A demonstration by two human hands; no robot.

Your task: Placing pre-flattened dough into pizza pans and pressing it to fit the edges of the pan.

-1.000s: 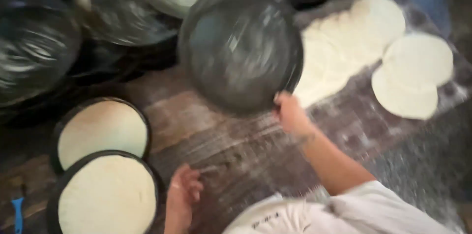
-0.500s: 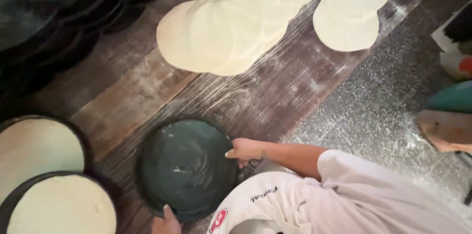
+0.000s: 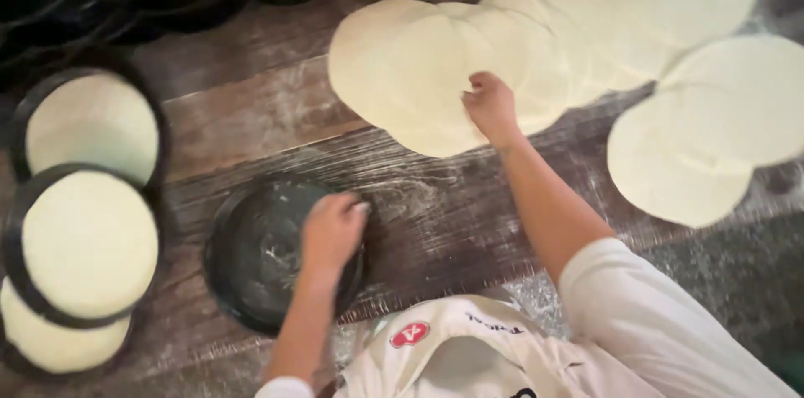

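dark round pan [image 3: 251, 256] partly hidden under left hand [image 3: 332, 231], right hand [image 3: 492, 107] on dough rounds [image 3: 435, 80]

Left hand [image 3: 332, 231] lower centre, fingers curled, palm down. Right hand [image 3: 492, 105] upper centre, arm outstretched, fingers bent.

3 dough-filled pans [image 3: 90, 245], 1 empty pan [image 3: 251, 251], approx. 10 dough rounds [image 3: 435, 71].

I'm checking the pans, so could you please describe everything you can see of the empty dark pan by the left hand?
The empty pan is round, shallow and dark, metal by its look, with a low raised rim and pale smears across its bottom. It lies flat on the floured wooden table, right of the pans filled with dough. The left hand rests on its right edge. No dough lies in it.
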